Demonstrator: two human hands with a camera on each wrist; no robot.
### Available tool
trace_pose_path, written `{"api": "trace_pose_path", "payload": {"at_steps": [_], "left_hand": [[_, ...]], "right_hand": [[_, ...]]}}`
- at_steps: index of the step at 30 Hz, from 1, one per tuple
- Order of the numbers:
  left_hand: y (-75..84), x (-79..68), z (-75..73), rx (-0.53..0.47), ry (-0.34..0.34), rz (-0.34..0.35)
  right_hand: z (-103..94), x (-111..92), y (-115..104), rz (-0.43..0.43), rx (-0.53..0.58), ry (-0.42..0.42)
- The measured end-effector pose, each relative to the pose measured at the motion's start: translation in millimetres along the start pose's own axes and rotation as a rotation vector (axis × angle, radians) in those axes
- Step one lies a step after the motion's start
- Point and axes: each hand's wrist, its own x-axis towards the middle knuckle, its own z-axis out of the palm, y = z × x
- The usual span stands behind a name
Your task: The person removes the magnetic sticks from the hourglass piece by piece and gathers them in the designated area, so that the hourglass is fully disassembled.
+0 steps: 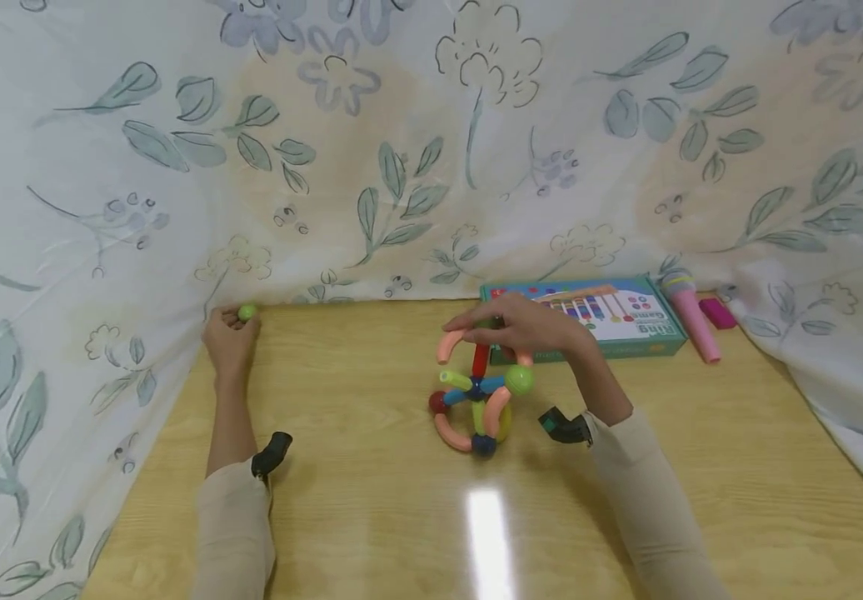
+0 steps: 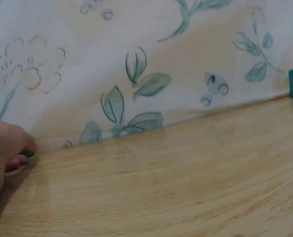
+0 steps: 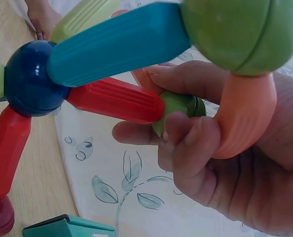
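On the table's far left, my left hand (image 1: 229, 340) holds a small green ball (image 1: 247, 312) at its fingertips. The left wrist view shows this hand (image 2: 8, 153) only partly, at the edge. Near the middle stands a toy construction of coloured sticks and balls (image 1: 476, 387). Its red sticks (image 3: 117, 101), blue stick (image 3: 122, 47) and curved orange stick (image 3: 247, 113) meet at balls. From above, my right hand (image 1: 521, 323) grips the green ball (image 3: 178, 109) at the end of a red stick. A curved orange piece (image 1: 449, 345) shows beside its fingertips.
Behind the right hand lies a teal-edged game box (image 1: 626, 321). To its right are a pink toy microphone (image 1: 695, 321) and a small magenta block (image 1: 717, 313). A floral cloth (image 1: 401, 125) hangs along the back and sides of the wooden table (image 1: 349, 500).
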Motion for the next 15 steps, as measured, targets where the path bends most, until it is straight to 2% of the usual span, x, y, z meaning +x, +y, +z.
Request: {"api": "trace_pose_path", "payload": {"at_steps": [2, 9, 15], "left_hand": [[-5.9, 2.6, 2.5, 0.033, 0.014, -0.001], [-8.6, 6.1, 13.3, 0.15, 0.132, 0.126], [-10.4, 7.5, 16.2, 0.164, 0.149, 0.153]], "right_hand": [[1.0, -2, -1, 0.012, 0.017, -0.008], [0.6, -4, -2, 0.023, 0.007, -0.006], [0.6, -1, 0, 0.01, -0.011, -0.006]]}}
